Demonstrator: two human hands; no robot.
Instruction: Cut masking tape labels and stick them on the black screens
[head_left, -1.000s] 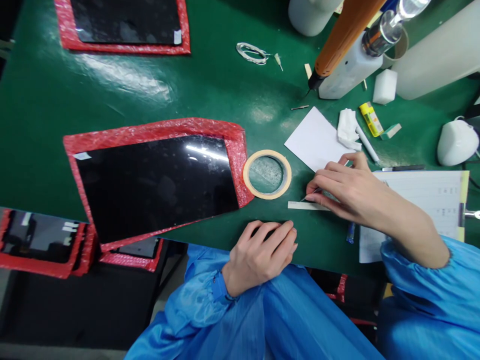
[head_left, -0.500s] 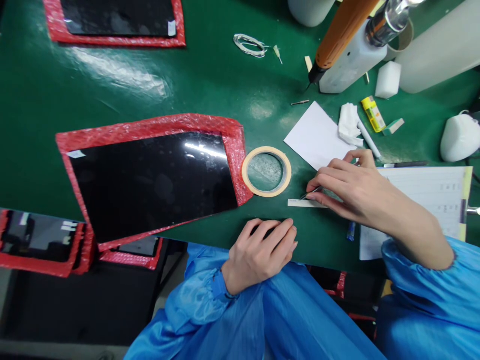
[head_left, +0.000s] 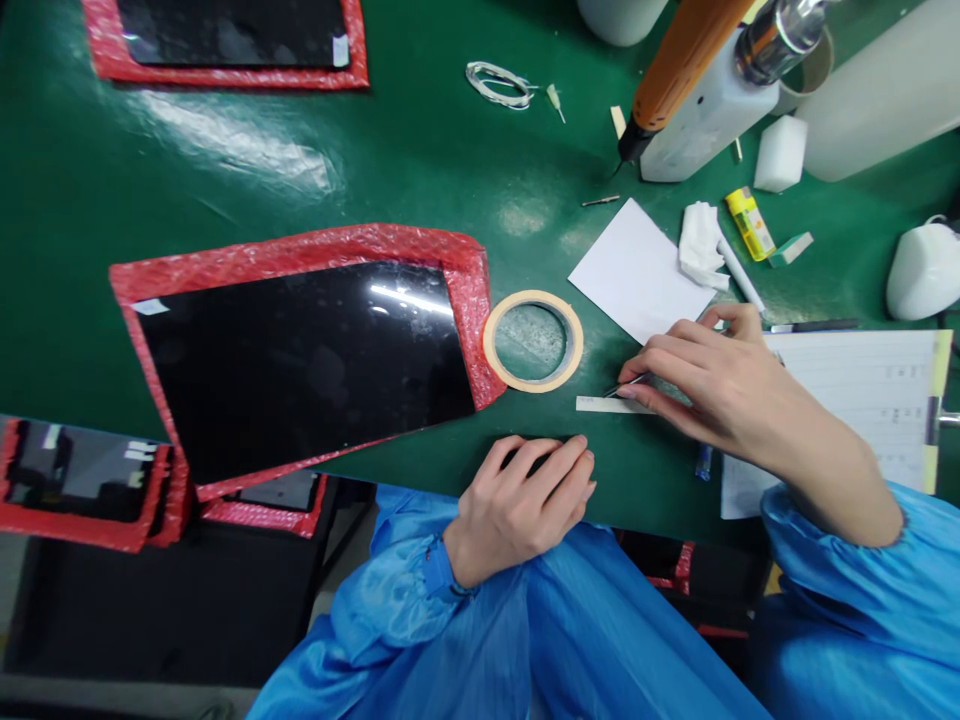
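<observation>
My right hand (head_left: 701, 380) pinches a thin pair of metal tweezers (head_left: 615, 388), whose tips sit at a narrow white label strip (head_left: 596, 404) on the green table. The right end of the strip disappears under my fingers. My left hand (head_left: 525, 500) rests on the table's front edge with loosely bent fingers, slightly apart, and nothing seen in it. A roll of masking tape (head_left: 493, 360) lies flat beyond it. Touching the roll is a red bubble-wrap sleeve (head_left: 300, 247) under a black screen panel (head_left: 315, 370), which has a small white tag at one corner.
A second wrapped panel (head_left: 232, 35) lies far left. Up right are an orange electric screwdriver (head_left: 675, 65), a white bottle (head_left: 686, 130), a yellow lighter (head_left: 750, 225) and white paper (head_left: 637, 270). A written sheet (head_left: 855, 390) lies by my right forearm. Below left, more wrapped panels (head_left: 82, 475) are stacked.
My right hand and the tweezers have shifted very slightly to the right, still by the strip. My left hand stays in place.
</observation>
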